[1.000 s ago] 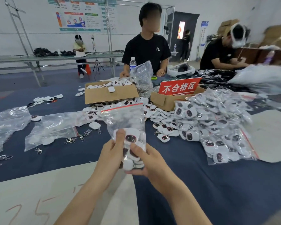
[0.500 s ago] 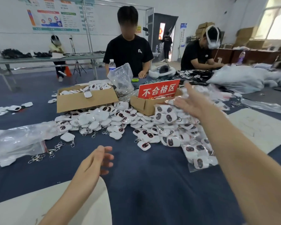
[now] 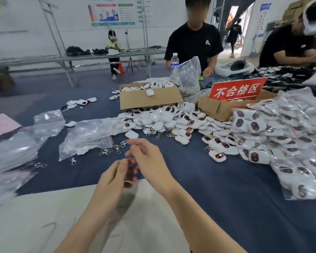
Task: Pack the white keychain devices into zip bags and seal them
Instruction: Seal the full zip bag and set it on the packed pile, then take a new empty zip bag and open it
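Loose white keychain devices (image 3: 164,121) lie in a heap on the dark blue table cover, in front of an open cardboard box (image 3: 150,98). Filled zip bags (image 3: 288,136) are piled at the right. Empty clear zip bags (image 3: 88,137) with red seal strips lie at the left. My left hand (image 3: 115,177) and my right hand (image 3: 146,157) hover close together over the near middle of the table, fingers loosely bent, holding nothing.
Loose metal clasps (image 3: 115,148) are scattered near the empty bags. A second box carries a red sign (image 3: 237,91). A white sheet (image 3: 44,221) covers the near edge. A person in black (image 3: 193,42) stands across the table beside a water bottle (image 3: 174,61).
One second ago both hands held a filled bag. Half a second ago my right hand was stretched over the pile at the right; now it is back near my left hand, and both are empty.
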The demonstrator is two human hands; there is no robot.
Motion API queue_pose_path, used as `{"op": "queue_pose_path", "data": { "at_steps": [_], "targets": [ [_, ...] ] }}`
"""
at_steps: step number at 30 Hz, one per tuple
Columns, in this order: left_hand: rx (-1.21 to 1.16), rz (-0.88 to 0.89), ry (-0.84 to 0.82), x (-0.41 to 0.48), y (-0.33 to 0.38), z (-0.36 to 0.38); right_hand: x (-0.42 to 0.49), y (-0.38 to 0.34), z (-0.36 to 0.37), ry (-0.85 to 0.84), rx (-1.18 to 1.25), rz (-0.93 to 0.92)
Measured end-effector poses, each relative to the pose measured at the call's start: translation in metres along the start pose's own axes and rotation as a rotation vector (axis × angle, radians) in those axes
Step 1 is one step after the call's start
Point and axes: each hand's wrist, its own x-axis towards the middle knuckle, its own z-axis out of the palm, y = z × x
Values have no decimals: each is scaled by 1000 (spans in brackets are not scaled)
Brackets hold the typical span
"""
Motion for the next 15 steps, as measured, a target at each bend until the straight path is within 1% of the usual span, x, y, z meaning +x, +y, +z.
{"op": "queue_pose_path", "data": {
  "at_steps": [3, 7, 8, 12, 14, 15],
  "targets": [
    [60, 5, 57, -2, -11, -38, 8, 15, 35, -5, -79, -5],
    [123, -20, 161, 3, -20, -75, 9, 47, 52, -1, -407, -3],
    [160, -3, 185, 7, -21, -81, 9, 52, 52, 4, -439, -11],
    [462, 132, 282, 46, -16, -95, 9, 55, 49, 11, -412, -36],
    [463, 132, 306, 75, -9, -92, 10, 56, 47, 33, -350, -27],
    [393, 92, 324, 89, -4, -88, 9, 56, 46, 45, -323, -23]
  ]
}}
